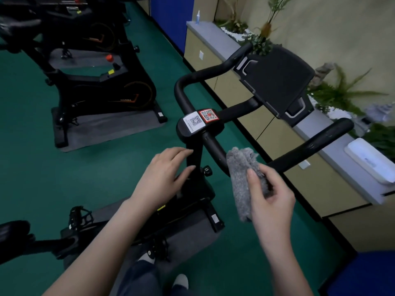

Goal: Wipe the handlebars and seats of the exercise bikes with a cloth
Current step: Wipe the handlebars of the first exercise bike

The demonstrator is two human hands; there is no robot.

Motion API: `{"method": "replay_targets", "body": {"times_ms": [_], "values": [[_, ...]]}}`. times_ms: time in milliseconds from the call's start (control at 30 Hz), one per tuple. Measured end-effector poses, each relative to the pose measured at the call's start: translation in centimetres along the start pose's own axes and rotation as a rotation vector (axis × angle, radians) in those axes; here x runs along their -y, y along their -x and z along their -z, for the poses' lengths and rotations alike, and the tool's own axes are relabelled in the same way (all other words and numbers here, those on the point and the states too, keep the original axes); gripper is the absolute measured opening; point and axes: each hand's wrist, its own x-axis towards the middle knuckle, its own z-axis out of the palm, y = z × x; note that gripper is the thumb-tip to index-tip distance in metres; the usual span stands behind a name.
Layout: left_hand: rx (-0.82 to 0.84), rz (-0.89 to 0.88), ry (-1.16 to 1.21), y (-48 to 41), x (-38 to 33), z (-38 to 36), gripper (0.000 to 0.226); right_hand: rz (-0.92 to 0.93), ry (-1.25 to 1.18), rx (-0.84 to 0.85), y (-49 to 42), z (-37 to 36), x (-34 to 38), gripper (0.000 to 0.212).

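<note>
A black exercise bike stands in front of me, its curved handlebar (215, 149) running from the QR-sticker hub out to a right grip (316, 144) and a left loop (181, 90). My right hand (271, 195) grips a grey fluffy cloth (241, 174), which lies against the handlebar's near right bend. My left hand (162, 178) has relaxed, straight fingers that touch the black handlebar post (193, 159). The bike's black seat (12, 231) shows at the lower left edge. A dark console tray (277, 80) sits at the front of the handlebar.
A second black exercise bike (96, 90) stands on a grey mat at the upper left, with a third behind it. A beige cabinet with a grey top (213, 39), plants and a white box (372, 161) runs along the right. The floor is green.
</note>
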Motion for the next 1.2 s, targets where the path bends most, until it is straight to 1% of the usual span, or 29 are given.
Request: {"method": "replay_targets", "body": {"times_ms": [133, 233, 367, 467, 567, 667, 800, 867, 967, 1100, 1200], "values": [[-0.049, -0.120, 0.047, -3.7, 1.2, 1.3, 0.038, 0.049, 0.111, -0.100, -2.5, -2.5, 1.5, 0.020], [-0.091, -0.193, 0.059, -6.3, 2.4, 1.7, 0.035, 0.142, 0.267, -0.124, -4.5, -4.7, 2.4, 0.018], [-0.073, -0.269, 0.088, -9.2, 3.8, 1.3, 0.031, 0.165, 0.454, -0.089, -6.4, -7.5, 3.0, 0.020], [-0.051, -0.320, 0.127, -10.5, 4.5, 0.6, 0.032, 0.117, 0.572, -0.007, -7.1, -9.2, 2.8, 0.021], [-0.059, -0.359, 0.179, -11.0, 5.2, -0.1, 0.032, 0.045, 0.597, 0.018, -7.2, -10.3, 2.7, 0.022], [-0.075, -0.377, 0.251, -11.4, 5.9, -0.6, 0.033, -0.013, 0.618, -0.017, -7.5, -11.2, 2.7, 0.026], [-0.114, -0.377, 0.316, -11.5, 6.2, -1.2, 0.033, -0.060, 0.662, -0.040, -7.3, -10.8, 2.5, 0.021], [-0.136, -0.372, 0.351, -11.4, 6.3, -1.6, 0.033, -0.064, 0.702, -0.089, -6.6, -10.2, 2.3, 0.018], [-0.159, -0.365, 0.398, -11.3, 6.5, -2.0, 0.032, -0.061, 0.681, -0.177, -6.1, -10.6, 2.3, 0.016], [-0.157, -0.368, 0.429, -11.4, 6.6, -2.2, 0.033, -0.034, 0.596, -0.202, -6.8, -13.2, 2.5, 0.020], [-0.155, -0.371, 0.443, -11.5, 6.7, -2.2, 0.033, 0.013, 0.611, -0.236, -6.0, -13.3, 2.4, 0.018]]}}
